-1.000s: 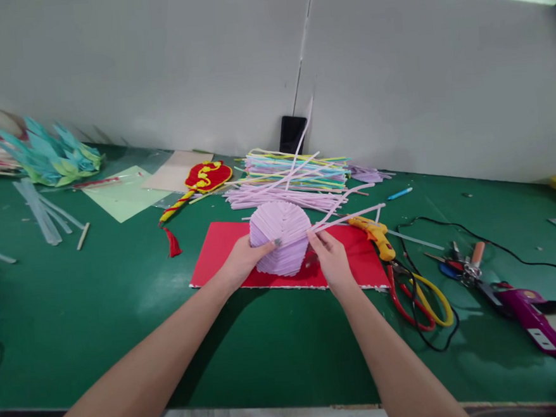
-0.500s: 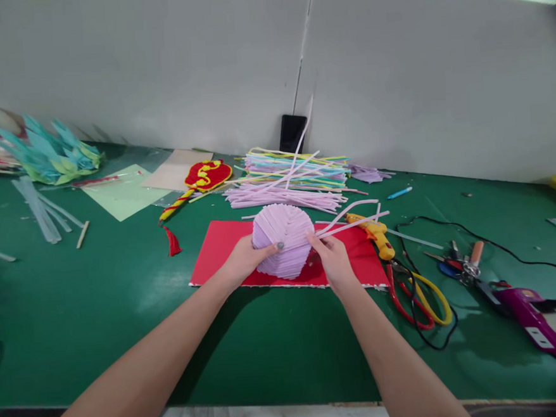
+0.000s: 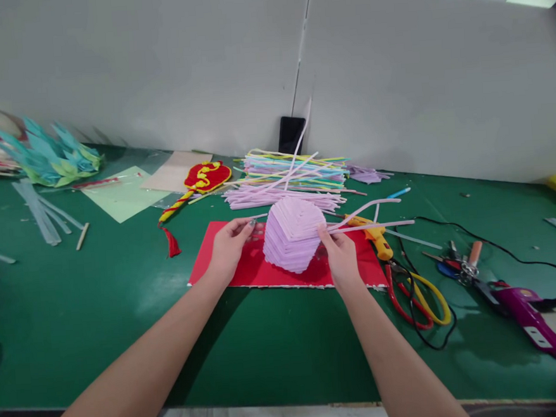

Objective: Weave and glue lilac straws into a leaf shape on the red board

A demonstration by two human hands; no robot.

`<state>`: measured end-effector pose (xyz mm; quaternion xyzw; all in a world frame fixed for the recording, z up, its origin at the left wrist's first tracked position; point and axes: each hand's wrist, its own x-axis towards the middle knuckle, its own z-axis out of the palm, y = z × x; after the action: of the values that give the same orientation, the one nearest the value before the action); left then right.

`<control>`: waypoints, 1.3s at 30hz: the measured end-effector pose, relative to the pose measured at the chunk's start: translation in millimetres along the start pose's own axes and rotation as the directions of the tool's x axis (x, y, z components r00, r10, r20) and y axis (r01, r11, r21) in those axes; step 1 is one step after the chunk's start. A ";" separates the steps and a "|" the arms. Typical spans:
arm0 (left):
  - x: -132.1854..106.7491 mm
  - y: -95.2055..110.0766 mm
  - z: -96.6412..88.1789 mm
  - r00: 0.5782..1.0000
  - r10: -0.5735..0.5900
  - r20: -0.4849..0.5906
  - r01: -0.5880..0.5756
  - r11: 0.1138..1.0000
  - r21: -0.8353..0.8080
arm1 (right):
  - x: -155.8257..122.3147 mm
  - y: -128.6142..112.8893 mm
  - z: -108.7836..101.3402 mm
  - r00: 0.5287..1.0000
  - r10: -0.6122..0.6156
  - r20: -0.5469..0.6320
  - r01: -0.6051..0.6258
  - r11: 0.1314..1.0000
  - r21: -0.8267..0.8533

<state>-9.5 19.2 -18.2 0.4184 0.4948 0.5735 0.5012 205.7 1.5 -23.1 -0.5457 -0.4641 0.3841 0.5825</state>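
Hands at work over a red mat (image 3: 244, 271) on a green bench (image 3: 124, 321). Right hand (image 3: 342, 260) grips the lilac woven piece (image 3: 293, 233) at its 3 o'clock edge, fingers pinching the piece together with the loose lilac strands (image 3: 379, 225) that trail off toward 3 o'clock. Left hand (image 3: 228, 247) sits apart from the piece at its 9 o'clock side, fingers loosely curled, the fingertips on a thin strand lying across the mat; whether they pinch it cannot be told. The piece is tilted up off the mat, resting on its lower edge.

Step in hand, as judged: re-gripping and turning the woven piece between passes of weaving. The next move would call for the left hand to steady the piece again while the right keeps the loose strands taut and lays one across the face.

At 12 o'clock of the piece lies a heap of coloured strands (image 3: 294, 172); at 3 o'clock a yellow glue gun (image 3: 378, 236), scissors (image 3: 420, 297) and a purple tool (image 3: 528, 315); at 10 o'clock a red and yellow ornament (image 3: 206, 175).
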 end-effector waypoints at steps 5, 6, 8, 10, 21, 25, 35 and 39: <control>0.5 0.1 -0.6 1.000 -0.014 0.008 0.015 0.998 -0.062 | -0.4 0.1 -0.4 1.000 0.017 0.005 -0.017 1.000 0.026; 0.5 -0.1 -0.6 1.000 -0.014 0.012 0.015 0.998 -0.068 | -0.4 0.7 -0.7 1.000 0.021 0.007 -0.022 0.999 0.026; 0.4 -0.2 -0.8 1.000 -0.009 0.021 0.011 0.997 -0.076 | -0.1 2.1 -1.2 1.000 0.024 0.007 -0.025 0.999 0.022; 0.1 0.5 -0.6 1.000 -0.006 0.031 0.008 0.996 -0.086 | 0.3 3.4 -1.6 1.000 0.023 0.012 -0.023 1.000 0.019; -5.0 12.1 3.6 1.000 -0.001 0.006 0.003 0.980 -0.197 | 0.1 2.6 -1.2 1.000 0.024 0.015 -0.024 0.999 0.028; -6.2 14.1 4.1 1.000 -0.013 0.022 0.018 0.970 -0.242 | -0.2 1.1 -0.6 1.000 0.025 0.019 -0.025 0.999 0.038; -5.5 12.2 3.0 0.997 -0.065 0.045 0.074 0.965 -0.251 | 0.9 3.1 -0.8 1.000 0.021 0.003 -0.021 0.999 0.039; -5.0 12.5 1.3 0.999 -0.048 -0.005 0.046 0.981 -0.188 | 1.4 4.7 -0.8 1.000 0.011 -0.019 -0.010 0.998 0.062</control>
<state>-9.5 14.3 -5.6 0.3545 0.4507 0.6077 0.5495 207.1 3.1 -27.6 -0.5335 -0.4434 0.3963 0.6015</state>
